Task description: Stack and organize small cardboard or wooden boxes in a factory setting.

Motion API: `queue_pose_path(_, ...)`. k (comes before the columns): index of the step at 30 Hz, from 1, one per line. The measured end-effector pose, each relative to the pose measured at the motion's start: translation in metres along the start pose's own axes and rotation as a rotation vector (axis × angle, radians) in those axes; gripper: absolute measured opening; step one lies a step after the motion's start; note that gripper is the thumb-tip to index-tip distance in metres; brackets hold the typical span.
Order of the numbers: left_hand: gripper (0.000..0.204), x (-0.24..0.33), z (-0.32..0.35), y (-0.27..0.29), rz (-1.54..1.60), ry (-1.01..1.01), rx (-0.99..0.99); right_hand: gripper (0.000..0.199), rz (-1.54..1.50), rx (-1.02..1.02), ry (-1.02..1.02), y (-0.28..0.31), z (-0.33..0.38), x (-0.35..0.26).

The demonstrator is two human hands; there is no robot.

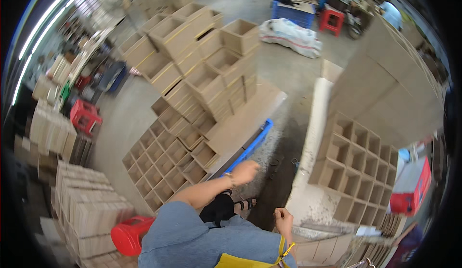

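Head view | concrete floor [284, 66] (workshop), box stacks [192, 75] | left hand [245, 172] loose | right hand [283, 218] clenched, empty

Left arm stretches forward, bare forearm angled up and right, left hand [245, 172] held loose with fingers curled down (a bracelet at the wrist). Right hand [283, 218] sits low, closed in a fist, empty.

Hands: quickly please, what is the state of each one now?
Left hand: empty, fingers loosely curled, above the blue pallet.
Right hand: closed fist; contents cannot be told.
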State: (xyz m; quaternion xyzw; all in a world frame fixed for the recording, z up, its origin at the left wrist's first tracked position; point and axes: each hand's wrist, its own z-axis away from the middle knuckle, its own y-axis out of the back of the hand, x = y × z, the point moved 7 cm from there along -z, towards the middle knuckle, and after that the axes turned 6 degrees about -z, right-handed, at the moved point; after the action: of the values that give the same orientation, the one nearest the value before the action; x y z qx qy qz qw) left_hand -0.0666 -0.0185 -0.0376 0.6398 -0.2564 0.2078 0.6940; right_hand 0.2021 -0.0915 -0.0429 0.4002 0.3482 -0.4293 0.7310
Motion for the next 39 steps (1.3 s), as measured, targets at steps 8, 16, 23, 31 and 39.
queue_pose_path(8,0.017,-0.259,0.112,0.047,-0.09,0.76,0.176,0.011,0.234,-0.429,0.186,-0.142,-0.052,-0.055)
queue_pose_path(16,0.025,-0.258,0.096,-0.008,-0.364,0.614,-0.095,0.011,0.394,-0.505,0.106,-0.191,-0.069,-0.044)
queue_pose_path(23,0.022,-0.218,0.069,0.022,-0.133,0.54,0.101,0.007,0.396,-0.393,0.246,-0.189,-0.097,-0.071)
queue_pose_path(31,0.035,-0.072,0.051,0.077,0.834,0.227,-0.308,0.035,0.261,-0.435,0.585,-0.163,-0.131,-0.235)
queue_pose_path(39,0.042,-0.038,0.084,0.023,1.204,0.402,-0.472,0.072,0.027,-0.534,-0.353,-0.161,-0.092,-0.11)
